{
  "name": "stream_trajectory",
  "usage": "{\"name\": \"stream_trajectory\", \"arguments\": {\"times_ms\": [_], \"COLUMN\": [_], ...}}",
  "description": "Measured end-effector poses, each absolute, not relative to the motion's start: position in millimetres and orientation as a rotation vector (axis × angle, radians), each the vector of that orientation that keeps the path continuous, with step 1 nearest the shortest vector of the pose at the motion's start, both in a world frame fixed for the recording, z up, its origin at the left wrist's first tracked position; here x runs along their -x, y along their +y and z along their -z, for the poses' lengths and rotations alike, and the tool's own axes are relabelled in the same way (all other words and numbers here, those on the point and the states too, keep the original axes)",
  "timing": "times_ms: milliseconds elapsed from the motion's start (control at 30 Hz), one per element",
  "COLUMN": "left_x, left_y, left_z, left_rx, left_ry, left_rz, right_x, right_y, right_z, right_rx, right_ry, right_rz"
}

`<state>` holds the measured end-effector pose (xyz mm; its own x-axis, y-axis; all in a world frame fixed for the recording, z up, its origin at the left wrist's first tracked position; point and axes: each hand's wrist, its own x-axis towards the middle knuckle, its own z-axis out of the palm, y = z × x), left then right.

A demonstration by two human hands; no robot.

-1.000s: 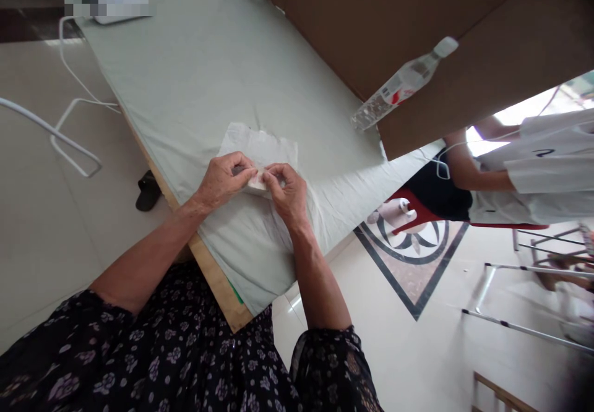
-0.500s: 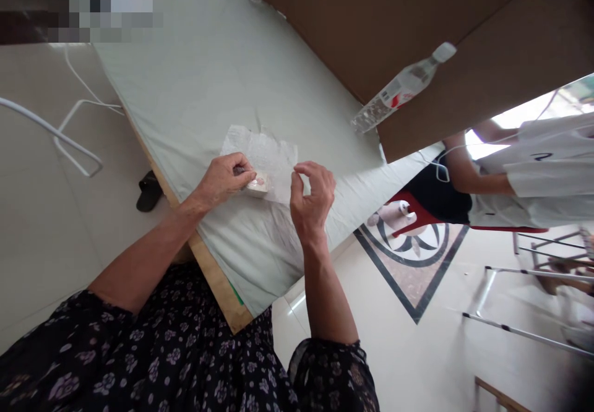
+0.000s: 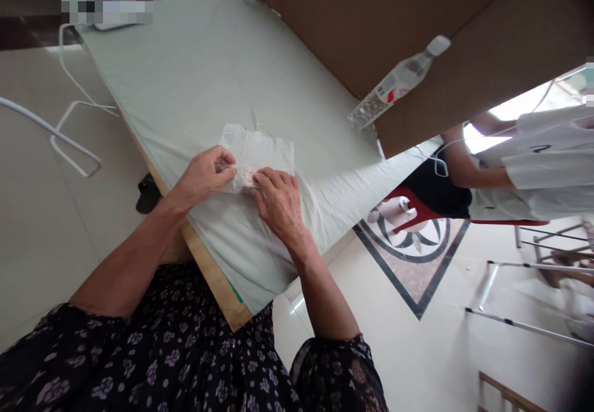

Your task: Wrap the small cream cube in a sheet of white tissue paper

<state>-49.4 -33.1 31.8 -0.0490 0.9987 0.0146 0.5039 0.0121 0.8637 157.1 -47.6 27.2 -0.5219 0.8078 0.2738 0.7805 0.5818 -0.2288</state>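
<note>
A clear sheet of bubble wrap [image 3: 266, 151] lies on the cloth-covered table, its near part folded over a small light-coloured box [image 3: 247, 180] with a reddish mark. The box shows only dimly through the plastic. My right hand [image 3: 281, 205] has its thumb and fingers closed on the right side of the wrapped box. On the left side, my left hand [image 3: 204, 174] is curled, thumb and forefinger at the edge of the wrap. What lies inside its curled fingers is hidden.
A plastic bottle [image 3: 399, 84] stands beside a big brown cardboard box [image 3: 371, 34] at the right. Another person's arm [image 3: 477, 174] shows beyond it. White cables [image 3: 74, 137] hang off the table's left side. A dark slipper [image 3: 148, 194] lies on the floor.
My right hand has moved left, bringing the wrap's near flap over the small box. My left hand has shifted slightly left, off the box's top.
</note>
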Motion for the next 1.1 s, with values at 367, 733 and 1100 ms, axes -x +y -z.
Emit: {"name": "stream_trajectory", "arguments": {"times_ms": [367,733,1100], "left_x": [54.6,78.2,63.4], "left_y": [-35.2,-40.2,-31.4], "left_z": [-19.7,-16.8,-20.1], "left_rx": [-1.682,-1.650,-1.448], "left_ry": [1.930,2.070,1.982], "left_rz": [-0.800,-0.779,-0.702], "right_x": [-155.8,-157.4,-158.3], "right_y": [-42.6,-32.0,-26.4], "right_z": [-40.0,-49.9,-55.9], "right_rx": [1.295,1.205,1.150], "right_ry": [-2.635,-2.777,-2.843], "right_rz": [0.011,0.140,0.167]}}
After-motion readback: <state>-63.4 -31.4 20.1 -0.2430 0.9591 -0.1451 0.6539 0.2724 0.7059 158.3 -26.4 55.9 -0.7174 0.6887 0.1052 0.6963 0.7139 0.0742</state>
